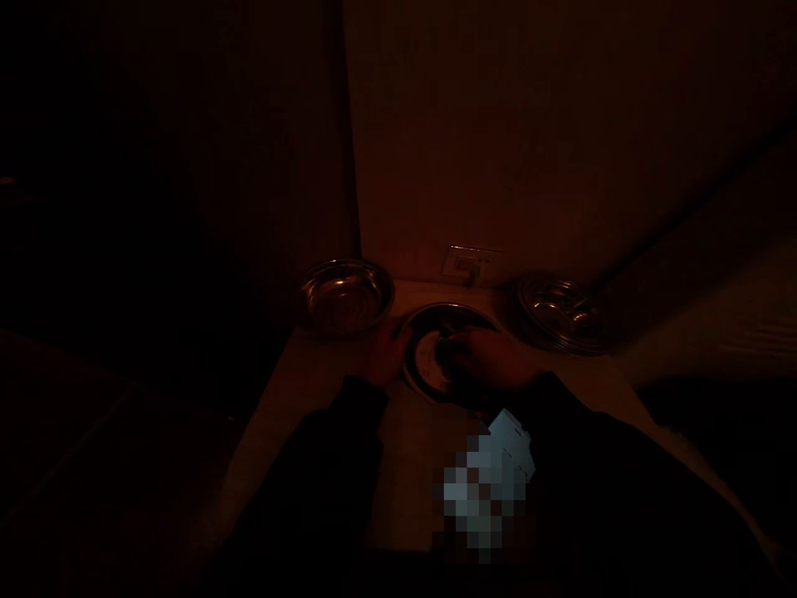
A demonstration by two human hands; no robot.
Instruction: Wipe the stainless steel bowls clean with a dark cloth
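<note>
The picture is very dark. A round metal bowl [457, 306] stands mid-table, with a pale flat patch [427, 362] showing inside it; what that is I cannot tell. At the bowl's left rim is my left hand [386, 353], its fingers closed on the edge. My right hand [491, 357] reaches over the bowl from the right, fingers curled downward around something dark and hidden in shadow. Both forearms are in dark sleeves.
A wide metal bowl [345, 299] stands at the table's back left corner. Stacked metal dishes [557, 316] sit at the back right. Behind is a wall with a socket plate [474, 262]. A lit phone-like screen [511, 440], partly blurred, lies near my right forearm on the wooden table [404, 465].
</note>
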